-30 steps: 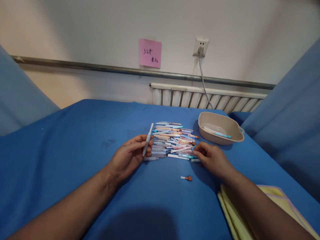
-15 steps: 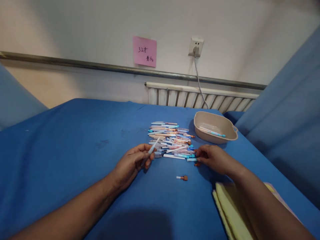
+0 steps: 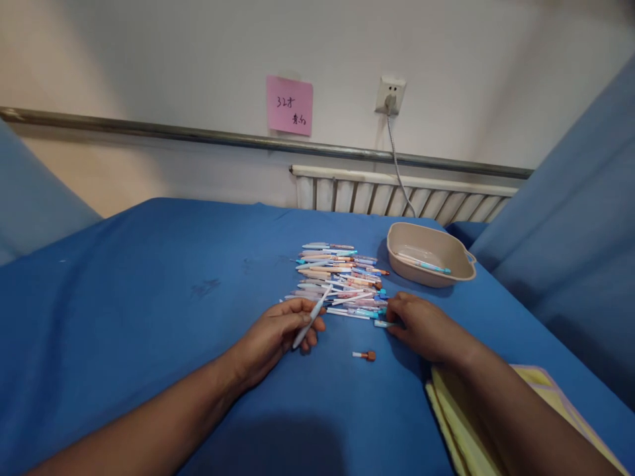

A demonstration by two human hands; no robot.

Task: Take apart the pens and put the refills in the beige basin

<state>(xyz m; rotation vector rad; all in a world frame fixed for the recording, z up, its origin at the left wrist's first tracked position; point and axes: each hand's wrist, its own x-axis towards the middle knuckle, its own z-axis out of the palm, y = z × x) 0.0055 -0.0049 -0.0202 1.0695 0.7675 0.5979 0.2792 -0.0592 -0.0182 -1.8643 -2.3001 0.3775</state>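
Tilted in my left hand point(image 3: 288, 330) is a pale blue pen part point(image 3: 312, 323) with a thin white tip pointing up and away. Thumb and fingers close around its lower half. My right hand point(image 3: 421, 325) is at the right end of a pile of pens and pen parts point(image 3: 342, 277), fingers bent downward and pinched at a short light-blue pen tube point(image 3: 381, 324) on the sheet. Its fingertips are partly hidden. A small brown pen top with a white stub point(image 3: 366, 356) lies alone in front of the pile.
A beige plastic basin point(image 3: 429, 254) holding a few pens stands behind my right hand. A folded yellow cloth point(image 3: 456, 416) lies under my right forearm. Blue sheet point(image 3: 149, 317) covers the surface; a radiator point(image 3: 357, 195) and metal rail point(image 3: 223, 136) line the wall.
My left hand has moved slightly right and turned the pen part so more of its lower end shows. My right hand stays by the pile's end; a small orange piece there is now hidden.
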